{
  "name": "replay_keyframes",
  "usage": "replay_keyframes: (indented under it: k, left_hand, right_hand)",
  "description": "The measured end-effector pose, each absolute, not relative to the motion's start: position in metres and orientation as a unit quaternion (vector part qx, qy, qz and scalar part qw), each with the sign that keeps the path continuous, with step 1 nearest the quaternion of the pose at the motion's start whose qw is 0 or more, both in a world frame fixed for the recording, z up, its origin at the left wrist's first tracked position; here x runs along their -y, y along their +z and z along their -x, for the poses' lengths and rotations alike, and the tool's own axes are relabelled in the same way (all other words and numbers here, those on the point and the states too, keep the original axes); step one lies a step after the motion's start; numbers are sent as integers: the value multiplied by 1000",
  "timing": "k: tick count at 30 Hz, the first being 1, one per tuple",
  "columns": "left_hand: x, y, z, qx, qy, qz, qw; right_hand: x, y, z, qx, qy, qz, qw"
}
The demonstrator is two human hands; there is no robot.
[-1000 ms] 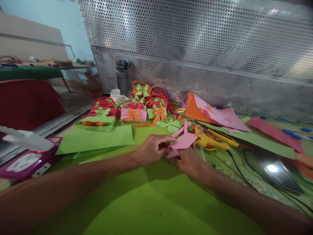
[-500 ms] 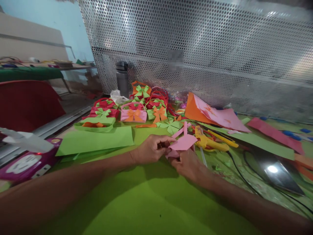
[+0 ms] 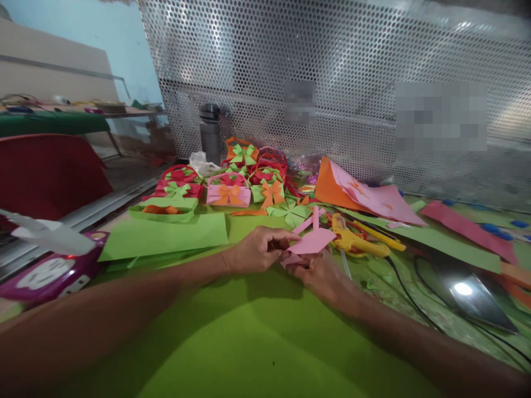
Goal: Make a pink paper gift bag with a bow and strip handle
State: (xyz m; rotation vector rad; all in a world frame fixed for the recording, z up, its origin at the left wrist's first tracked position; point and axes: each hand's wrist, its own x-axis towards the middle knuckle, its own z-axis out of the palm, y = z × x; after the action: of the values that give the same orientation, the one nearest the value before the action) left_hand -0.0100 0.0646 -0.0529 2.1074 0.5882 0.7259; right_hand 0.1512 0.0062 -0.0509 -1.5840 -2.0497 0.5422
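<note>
Both hands meet over the green table sheet (image 3: 249,331) around a folded piece of pink paper (image 3: 313,241). My left hand (image 3: 257,250) pinches its left edge between thumb and fingers. From below and the right, my right hand (image 3: 319,276) grips the same piece, its fingertips partly hidden under the paper. Narrow pink strips (image 3: 316,216) show just behind the held piece. A yellow glue gun (image 3: 352,240) lies to the right of my right hand. Beyond my hands is a green paper bow (image 3: 290,211).
Small paper handbags with bows (image 3: 228,190) cluster at the back. Green sheets (image 3: 166,237) lie left, near a purple device (image 3: 53,271). A dark bottle (image 3: 210,135) stands before the perforated metal panel (image 3: 257,61). A shiny phone-like slab (image 3: 473,290) and black cable (image 3: 409,296) lie right.
Both hands keep their hold on the pink paper with barely any movement. The whole view has shifted slightly.
</note>
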Motion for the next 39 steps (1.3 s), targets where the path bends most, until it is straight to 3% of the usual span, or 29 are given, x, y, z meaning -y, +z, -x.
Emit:
replay_keyframes:
  k: [39]
  left_hand:
    - [-69, -54, 11, -245, 288, -844, 379]
  right_hand:
    - [-7, -58, -155, 721, 279, 565, 288]
